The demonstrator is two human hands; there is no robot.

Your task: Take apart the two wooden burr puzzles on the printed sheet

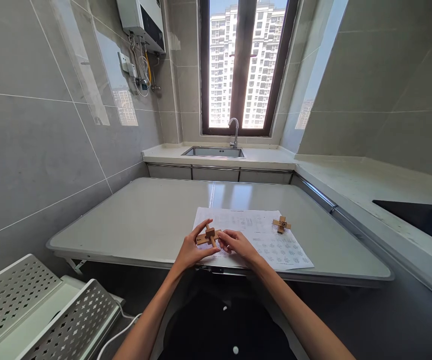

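Between my two hands, just above the front of the printed sheet, is a wooden interlocking puzzle (210, 234) made of crossed bars. My left hand (193, 248) grips it, with the index finger at the top end of one bar and the thumb at the lower end. My right hand (235, 243) pinches the right end of another bar with thumb and fingertips. A second cross-shaped wooden puzzle (282, 224) with dark marks lies on the right edge of the paper sheet (278, 250), which carries printed diagrams.
The sheet rests on a pale folding table (144, 215). Behind it are a counter with a sink (213, 152) and a faucet (234, 131). Another counter (354, 170) runs along the right. A white perforated rack (88, 310) stands low at the left, beside a white cable (116, 337).
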